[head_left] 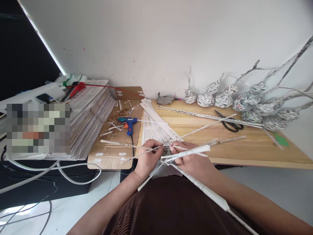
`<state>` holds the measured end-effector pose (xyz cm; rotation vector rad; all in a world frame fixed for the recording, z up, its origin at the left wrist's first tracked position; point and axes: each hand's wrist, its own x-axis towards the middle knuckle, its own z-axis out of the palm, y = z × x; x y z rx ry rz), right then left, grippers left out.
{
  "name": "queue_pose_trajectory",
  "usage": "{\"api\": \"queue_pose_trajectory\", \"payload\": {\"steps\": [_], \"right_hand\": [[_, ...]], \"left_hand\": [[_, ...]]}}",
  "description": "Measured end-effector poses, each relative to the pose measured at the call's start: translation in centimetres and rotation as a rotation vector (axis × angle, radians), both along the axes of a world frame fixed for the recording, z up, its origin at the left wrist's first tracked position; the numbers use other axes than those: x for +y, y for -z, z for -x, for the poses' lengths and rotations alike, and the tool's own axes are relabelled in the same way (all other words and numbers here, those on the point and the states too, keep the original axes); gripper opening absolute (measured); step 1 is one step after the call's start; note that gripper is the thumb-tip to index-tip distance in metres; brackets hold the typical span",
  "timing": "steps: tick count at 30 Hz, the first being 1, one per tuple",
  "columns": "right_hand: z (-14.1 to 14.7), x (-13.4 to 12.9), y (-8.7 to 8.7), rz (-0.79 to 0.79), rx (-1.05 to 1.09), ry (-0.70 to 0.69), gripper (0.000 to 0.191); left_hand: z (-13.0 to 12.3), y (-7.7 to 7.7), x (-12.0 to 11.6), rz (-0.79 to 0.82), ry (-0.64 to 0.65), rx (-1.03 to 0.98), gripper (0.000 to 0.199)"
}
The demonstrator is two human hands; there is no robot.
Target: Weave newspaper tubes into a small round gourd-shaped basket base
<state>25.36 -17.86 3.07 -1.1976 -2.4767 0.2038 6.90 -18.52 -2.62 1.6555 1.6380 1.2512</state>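
Close to my body, both hands work at a small piece woven from rolled paper strips [167, 152], its long paper tubes [199, 187] sticking out on all sides. My left hand [149, 156] pinches the strips at the left of the weave, thumb and index finger together. From the right, my right hand [192, 160] has its fingers closed on the weave near the same spot; several tubes cross in front of it and partly hide it. Beneath the hands lies a fan of printed paper strips [156, 125].
A blue glue gun [131, 124] rests on cardboard [110, 163] among paper scraps. Black scissors [230, 122] and long paper tubes [207, 116] lie on the wooden table [249, 151]. Several woven gourd shapes [223, 96] line the wall. Stacked papers [97, 114] stand left.
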Motion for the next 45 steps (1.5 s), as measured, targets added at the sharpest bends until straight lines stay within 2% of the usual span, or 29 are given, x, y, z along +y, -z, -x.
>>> {"api": "queue_pose_trajectory", "payload": {"steps": [4, 6, 9, 11, 14, 17, 21, 24, 27, 32, 35, 38, 40, 42, 44, 45], "right_hand": [[0.2, 0.0, 0.4, 0.143, 0.089, 0.105, 0.019], [0.4, 0.1, 0.6, 0.153, 0.161, 0.114, 0.018], [0.6, 0.4, 1.0, -0.022, 0.222, 0.091, 0.013], [0.7, 0.6, 1.2, -0.158, 0.278, 0.006, 0.008], [0.6, 0.8, 1.3, -0.25, 0.502, -0.142, 0.019], [0.4, 0.6, 1.2, -0.147, 0.768, -0.22, 0.03], [0.7, 0.1, 0.7, -0.001, 1.024, -0.261, 0.025], [1.4, -0.3, 0.1, 0.044, 1.23, -0.188, 0.018], [1.9, -0.3, -0.8, 0.125, 1.349, -0.114, 0.012], [1.3, 0.8, -2.4, 0.425, 1.524, -0.075, 0.007], [0.3, 1.3, -3.3, 0.591, 1.525, -0.103, 0.008], [-0.6, 1.2, -4.4, 0.621, 1.475, -0.19, 0.011], [-0.9, 1.0, -5.0, 0.517, 1.445, -0.227, 0.016], [-1.1, 1.0, -5.3, 0.323, 1.35, -0.171, 0.022], [-1.2, 1.0, -4.8, 0.157, 1.115, -0.052, 0.017], [-1.4, 1.1, -4.2, 0.126, 0.963, 0.011, 0.013]], "left_hand": [[-0.1, -0.2, 0.0, -0.032, 0.014, 0.01, 0.004], [-0.1, -0.3, 0.0, -0.054, 0.023, 0.025, 0.003], [-0.1, -0.3, 0.0, -0.079, 0.046, 0.057, 0.004], [-0.1, -0.3, 0.0, -0.092, 0.067, 0.075, 0.004], [0.0, -0.3, 0.0, -0.111, 0.083, 0.076, 0.005], [0.0, -0.4, -0.1, -0.117, 0.103, 0.067, 0.003], [-0.2, -0.3, -0.2, -0.12, 0.133, 0.015, 0.005], [-0.3, -0.1, -0.2, -0.135, 0.15, -0.017, 0.005], [-0.3, -0.1, -0.2, -0.16, 0.165, -0.016, 0.006], [-0.3, -0.5, -0.3, -0.169, 0.198, -0.002, 0.008], [-0.3, -0.8, -0.4, -0.173, 0.219, 0.025, 0.01], [-0.3, -1.0, -0.4, -0.178, 0.242, 0.082, 0.011], [-0.3, -1.2, -0.4, -0.187, 0.236, 0.12, 0.012], [-0.3, -1.4, -0.5, -0.183, 0.223, 0.174, 0.012], [-0.2, -1.5, -0.6, -0.183, 0.213, 0.255, 0.011], [-0.2, -1.5, -0.6, -0.188, 0.216, 0.3, 0.01]]}}
